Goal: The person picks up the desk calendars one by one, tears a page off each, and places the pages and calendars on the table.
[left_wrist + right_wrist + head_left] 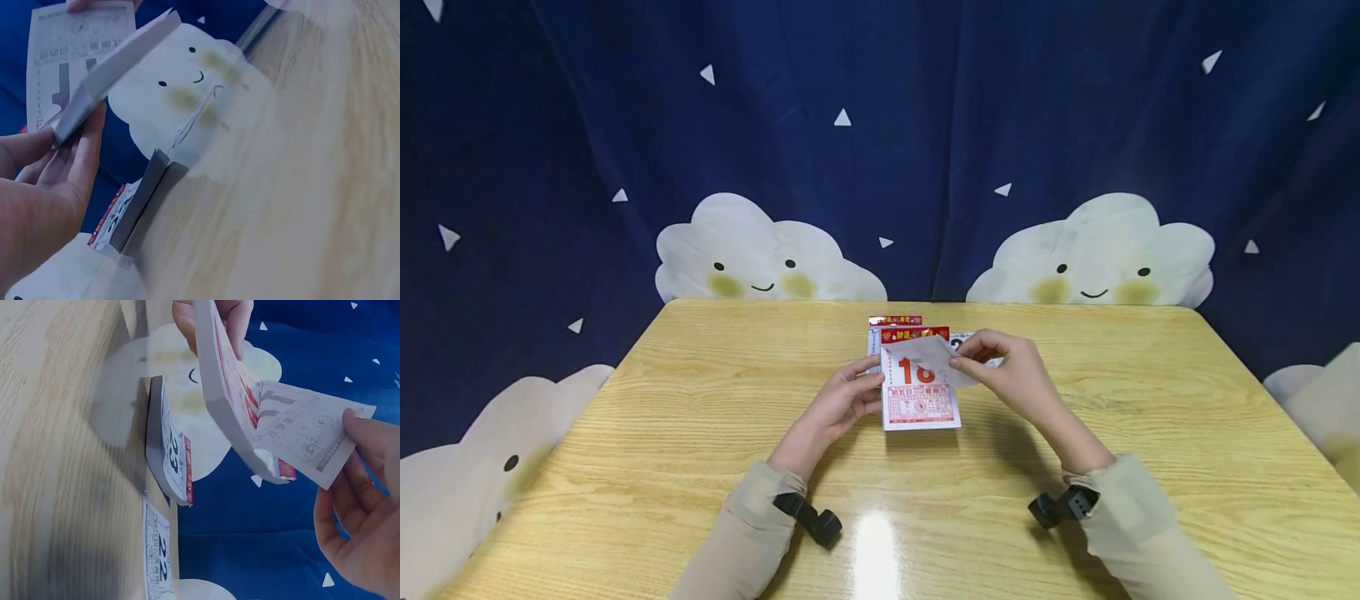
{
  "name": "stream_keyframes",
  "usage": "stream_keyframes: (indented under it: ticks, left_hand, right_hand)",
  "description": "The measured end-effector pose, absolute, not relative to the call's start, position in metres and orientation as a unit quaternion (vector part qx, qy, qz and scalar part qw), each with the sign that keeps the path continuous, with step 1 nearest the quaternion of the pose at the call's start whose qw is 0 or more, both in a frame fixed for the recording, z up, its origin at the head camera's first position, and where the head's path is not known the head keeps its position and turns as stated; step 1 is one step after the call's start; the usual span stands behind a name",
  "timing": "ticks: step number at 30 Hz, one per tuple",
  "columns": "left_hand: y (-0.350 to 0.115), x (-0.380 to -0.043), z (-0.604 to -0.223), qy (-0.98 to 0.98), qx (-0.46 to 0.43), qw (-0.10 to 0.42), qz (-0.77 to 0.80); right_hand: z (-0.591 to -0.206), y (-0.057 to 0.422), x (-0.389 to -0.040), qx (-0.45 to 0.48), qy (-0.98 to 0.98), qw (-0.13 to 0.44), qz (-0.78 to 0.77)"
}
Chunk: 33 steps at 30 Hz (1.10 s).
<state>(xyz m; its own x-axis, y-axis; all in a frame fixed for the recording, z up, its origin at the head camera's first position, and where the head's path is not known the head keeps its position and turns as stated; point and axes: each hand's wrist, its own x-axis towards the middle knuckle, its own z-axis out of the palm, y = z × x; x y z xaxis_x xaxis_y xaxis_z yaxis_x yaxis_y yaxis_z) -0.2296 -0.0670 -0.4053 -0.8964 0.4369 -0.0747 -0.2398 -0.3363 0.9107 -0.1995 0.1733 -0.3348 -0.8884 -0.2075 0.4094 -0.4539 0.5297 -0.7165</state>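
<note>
My left hand [842,400] grips a thick tear-off calendar [921,410] by its left edge, raised above the table and tilted. The calendar has a red header strip and shows a red 18 with red print below. Between thumb and fingers, my right hand [1015,377] pinches the lower edge of a thin page [306,434], folded up and over toward the header. Faint grey print shows through that page in the right wrist view. In the left wrist view, my left fingers [78,165] support the pad from underneath.
Behind the held pad, a second calendar [169,450] showing 23 lies on the wooden table [700,417]. Beside it is a loose sheet [157,550] marked 22. A dark blue curtain [887,125] with clouds hangs at the table's far edge.
</note>
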Motion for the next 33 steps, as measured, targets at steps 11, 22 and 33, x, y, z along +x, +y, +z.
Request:
stream_keyframes:
  ticks: [11, 22, 33]
  left_hand:
    - [-0.062, -0.227, -0.398, 0.531, 0.055, 0.200, 0.822]
    - [-0.068, -0.227, -0.396, 0.522, 0.056, 0.191, 0.830]
    - [-0.071, -0.229, -0.397, 0.524, 0.056, 0.193, 0.828]
  right_hand:
    - [-0.326, 0.174, -0.196, 0.125, -0.847, 0.128, 0.501]
    - [-0.340, 0.192, -0.212, 0.093, -0.814, 0.127, 0.559]
    - [-0.347, 0.202, -0.217, 0.058, -0.780, 0.141, 0.607]
